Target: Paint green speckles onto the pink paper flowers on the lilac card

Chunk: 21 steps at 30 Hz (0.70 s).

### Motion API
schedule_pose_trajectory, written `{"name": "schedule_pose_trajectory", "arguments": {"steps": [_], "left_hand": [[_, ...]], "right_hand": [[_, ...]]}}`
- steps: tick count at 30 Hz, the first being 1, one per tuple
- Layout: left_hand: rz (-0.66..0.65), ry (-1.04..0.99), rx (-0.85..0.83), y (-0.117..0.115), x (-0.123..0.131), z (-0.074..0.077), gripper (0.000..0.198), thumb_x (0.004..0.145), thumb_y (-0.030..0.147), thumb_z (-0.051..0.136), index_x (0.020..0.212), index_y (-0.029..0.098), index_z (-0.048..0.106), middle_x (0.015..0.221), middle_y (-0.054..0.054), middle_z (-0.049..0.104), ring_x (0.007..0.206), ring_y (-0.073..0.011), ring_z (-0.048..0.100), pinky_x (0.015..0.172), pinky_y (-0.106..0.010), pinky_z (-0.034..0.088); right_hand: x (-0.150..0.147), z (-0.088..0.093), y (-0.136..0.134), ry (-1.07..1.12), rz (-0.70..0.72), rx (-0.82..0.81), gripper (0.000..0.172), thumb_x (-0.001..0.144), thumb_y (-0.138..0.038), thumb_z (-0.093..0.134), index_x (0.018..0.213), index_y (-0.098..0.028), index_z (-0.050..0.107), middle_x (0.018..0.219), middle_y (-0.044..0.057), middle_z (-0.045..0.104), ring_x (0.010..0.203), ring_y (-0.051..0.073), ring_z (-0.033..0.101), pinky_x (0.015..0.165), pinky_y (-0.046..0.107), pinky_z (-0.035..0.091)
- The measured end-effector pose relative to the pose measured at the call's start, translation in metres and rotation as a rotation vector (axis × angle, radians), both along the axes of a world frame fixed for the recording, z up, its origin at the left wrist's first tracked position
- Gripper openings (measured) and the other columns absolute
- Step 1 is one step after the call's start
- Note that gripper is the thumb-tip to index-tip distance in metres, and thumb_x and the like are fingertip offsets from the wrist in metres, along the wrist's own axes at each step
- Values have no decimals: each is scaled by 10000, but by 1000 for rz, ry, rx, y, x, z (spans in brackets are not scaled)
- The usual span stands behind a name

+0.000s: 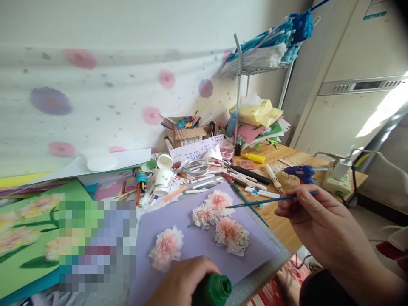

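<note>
My right hand (314, 223) pinches a thin blue paintbrush (261, 201) whose tip points left, close to a cluster of pink paper flowers (219, 216). The flowers lie on a lilac paper sheet (204, 246), with one more pink flower (166, 247) further left. At the bottom edge my left hand (180, 282) is wrapped round a green bottle (213, 290) with an open neck, held over the near edge of the lilac sheet.
Pens, markers, scissors (195, 167) and paper cups (163, 180) clutter the wooden table (280, 225) behind the sheet. A blue glue gun (299, 172) lies at the right. A green flower picture (28, 238) sits at the left. A wire rack (251, 72) holds paper stacks.
</note>
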<state>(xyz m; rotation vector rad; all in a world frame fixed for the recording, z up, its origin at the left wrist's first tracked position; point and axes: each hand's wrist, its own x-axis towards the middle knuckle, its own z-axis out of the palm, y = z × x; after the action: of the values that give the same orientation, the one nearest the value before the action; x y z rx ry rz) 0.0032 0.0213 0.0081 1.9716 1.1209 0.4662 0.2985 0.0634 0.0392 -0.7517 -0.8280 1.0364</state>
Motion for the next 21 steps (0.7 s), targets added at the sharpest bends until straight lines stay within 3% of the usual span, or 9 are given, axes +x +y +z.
{"name": "schedule_pose_trajectory", "arguments": {"steps": [4, 7, 12, 17, 21], "left_hand": [[-35, -9, 24, 3, 0, -17, 497, 794, 687, 693, 999, 234, 704, 906, -16, 740, 810, -241, 668, 777, -264, 471], [-53, -11, 72, 6, 1, -30, 766, 754, 922, 521, 1017, 229, 716, 877, -39, 733, 759, -251, 654, 763, -307, 490], [-62, 16, 121, 8, 2, -31, 979, 703, 1044, 336, 1036, 212, 728, 885, -71, 761, 772, -270, 697, 733, -320, 507], [-56, 40, 136, 2, 3, -12, 965, 750, 1023, 327, 1041, 197, 733, 935, -79, 786, 854, -278, 740, 784, -303, 518], [-65, 28, 143, 1, 2, -9, 872, 780, 995, 366, 938, 211, 712, 797, -17, 720, 703, -214, 674, 666, -258, 475]], "right_hand": [[-27, 9, -6, 96, 153, -31, 211, 690, -384, 955, 750, -242, 812, 678, 28, 793, 613, 139, 755, 616, 190, 635], [-47, 17, -14, 118, 261, -18, 182, 715, -374, 943, 771, -244, 828, 676, 41, 800, 612, 140, 764, 617, 180, 632], [-67, 27, -23, 138, 341, -10, 165, 747, -372, 922, 781, -241, 828, 652, 39, 786, 593, 133, 753, 599, 176, 627], [-50, 31, -4, 106, 150, 30, 250, 701, -406, 945, 746, -220, 784, 637, 19, 758, 579, 131, 726, 583, 192, 622], [-15, 28, 22, -2, -69, 74, 364, 666, -491, 946, 706, -220, 707, 621, -12, 727, 538, 109, 665, 590, 207, 608]]}}
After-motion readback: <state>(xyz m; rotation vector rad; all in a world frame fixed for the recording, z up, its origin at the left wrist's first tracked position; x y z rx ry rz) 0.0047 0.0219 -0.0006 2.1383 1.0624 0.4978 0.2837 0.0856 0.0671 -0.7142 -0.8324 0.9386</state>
